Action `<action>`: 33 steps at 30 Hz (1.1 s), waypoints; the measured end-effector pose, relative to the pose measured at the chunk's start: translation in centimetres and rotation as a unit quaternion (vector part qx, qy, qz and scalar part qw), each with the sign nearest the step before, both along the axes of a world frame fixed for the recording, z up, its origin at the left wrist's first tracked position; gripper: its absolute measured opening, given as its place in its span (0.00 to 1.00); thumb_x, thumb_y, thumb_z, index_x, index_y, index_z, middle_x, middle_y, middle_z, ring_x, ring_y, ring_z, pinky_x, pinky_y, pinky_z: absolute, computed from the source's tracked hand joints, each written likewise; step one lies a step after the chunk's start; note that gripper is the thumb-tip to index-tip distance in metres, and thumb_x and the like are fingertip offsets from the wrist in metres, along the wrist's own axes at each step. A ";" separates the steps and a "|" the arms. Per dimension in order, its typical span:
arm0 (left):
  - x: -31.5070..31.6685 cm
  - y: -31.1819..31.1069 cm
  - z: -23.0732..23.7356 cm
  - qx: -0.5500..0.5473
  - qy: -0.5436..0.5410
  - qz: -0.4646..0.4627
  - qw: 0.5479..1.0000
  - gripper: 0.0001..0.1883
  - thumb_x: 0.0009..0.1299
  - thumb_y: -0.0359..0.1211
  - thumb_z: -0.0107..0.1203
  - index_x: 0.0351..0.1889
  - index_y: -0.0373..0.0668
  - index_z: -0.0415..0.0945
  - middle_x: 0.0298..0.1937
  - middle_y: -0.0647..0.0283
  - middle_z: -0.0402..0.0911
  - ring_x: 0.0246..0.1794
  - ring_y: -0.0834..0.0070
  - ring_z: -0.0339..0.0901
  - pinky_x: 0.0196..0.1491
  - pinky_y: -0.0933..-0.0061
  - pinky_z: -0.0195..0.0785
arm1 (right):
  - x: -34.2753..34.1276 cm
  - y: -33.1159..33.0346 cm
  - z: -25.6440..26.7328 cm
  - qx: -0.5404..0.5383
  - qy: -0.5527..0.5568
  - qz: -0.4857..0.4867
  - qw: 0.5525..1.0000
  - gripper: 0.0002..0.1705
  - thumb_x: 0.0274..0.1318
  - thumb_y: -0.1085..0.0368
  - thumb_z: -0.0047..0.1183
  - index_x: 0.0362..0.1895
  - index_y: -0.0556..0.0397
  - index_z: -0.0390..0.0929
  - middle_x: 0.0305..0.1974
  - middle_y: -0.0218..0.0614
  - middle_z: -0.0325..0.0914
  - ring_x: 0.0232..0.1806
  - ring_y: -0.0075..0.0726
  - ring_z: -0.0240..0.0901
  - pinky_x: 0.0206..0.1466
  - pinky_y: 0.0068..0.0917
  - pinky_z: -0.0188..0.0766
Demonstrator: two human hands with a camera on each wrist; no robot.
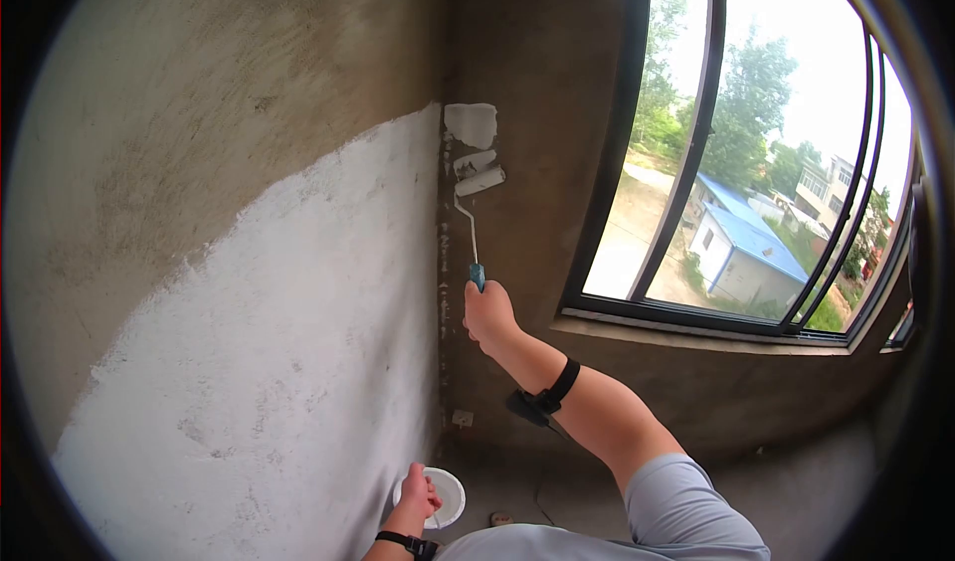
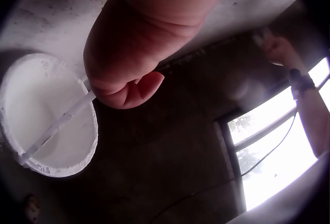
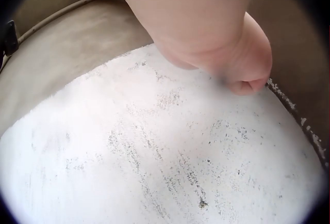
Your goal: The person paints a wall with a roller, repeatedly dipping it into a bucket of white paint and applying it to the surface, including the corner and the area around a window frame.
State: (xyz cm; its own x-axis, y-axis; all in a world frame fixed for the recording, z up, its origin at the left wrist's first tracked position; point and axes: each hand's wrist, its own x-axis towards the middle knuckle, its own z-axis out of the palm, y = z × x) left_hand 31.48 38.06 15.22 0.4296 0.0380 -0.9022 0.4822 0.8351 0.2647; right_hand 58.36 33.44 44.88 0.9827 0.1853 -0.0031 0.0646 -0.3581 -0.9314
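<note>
My right hand (image 1: pixel 489 312) grips the blue handle (image 1: pixel 477 277) of a paint roller (image 1: pixel 480 181), arm stretched up. The white roller sleeve lies against the brown wall (image 1: pixel 542 93) near the corner, just below a fresh white patch (image 1: pixel 471 125). In the right wrist view the curled hand (image 3: pixel 227 53) hides the roller. Low down, my left hand (image 1: pixel 417 494) holds a white paint bucket (image 1: pixel 453 497) by its handle. The left wrist view shows curled fingers around that strap-like bucket handle (image 2: pixel 62 122), with white paint (image 2: pixel 44 105) inside the bucket.
The left wall (image 1: pixel 298 292) is white below a slanting edge and bare grey-brown above. A dark-framed window (image 1: pixel 686 163) fills the right side, with a sill under it. A wall socket (image 1: pixel 463 419) sits low by the corner. A thin cable (image 1: pixel 542 501) hangs near the floor.
</note>
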 end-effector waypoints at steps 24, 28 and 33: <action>0.7 -0.1 -0.1 0.054 0.001 -0.028 0.998 0.18 0.71 0.51 0.49 0.28 0.49 0.64 0.19 0.72 0.55 0.16 0.78 0.48 0.21 0.72 0.50 | 1.0 -16.9 21.3 -0.379 -0.376 0.013 0.845 0.17 0.66 0.55 0.56 0.45 0.58 0.78 0.37 0.53 0.83 0.44 0.62 0.80 0.46 0.50 0.75; 1.0 0.0 0.2 0.044 0.015 -0.031 0.998 0.19 0.72 0.51 0.49 0.26 0.50 0.62 0.20 0.71 0.55 0.16 0.76 0.48 0.21 0.71 0.50 | 1.6 -16.6 22.6 -0.406 -0.404 -0.006 0.820 0.17 0.64 0.54 0.57 0.46 0.54 0.82 0.38 0.51 0.84 0.45 0.59 0.81 0.47 0.49 0.77; 0.9 -0.2 -0.2 0.041 0.006 -0.021 0.999 0.19 0.72 0.51 0.49 0.26 0.50 0.63 0.19 0.71 0.55 0.16 0.77 0.47 0.21 0.71 0.50 | 2.4 -16.1 24.1 -0.426 -0.393 -0.032 0.814 0.16 0.64 0.53 0.57 0.45 0.52 0.84 0.38 0.48 0.85 0.44 0.58 0.82 0.47 0.49 0.78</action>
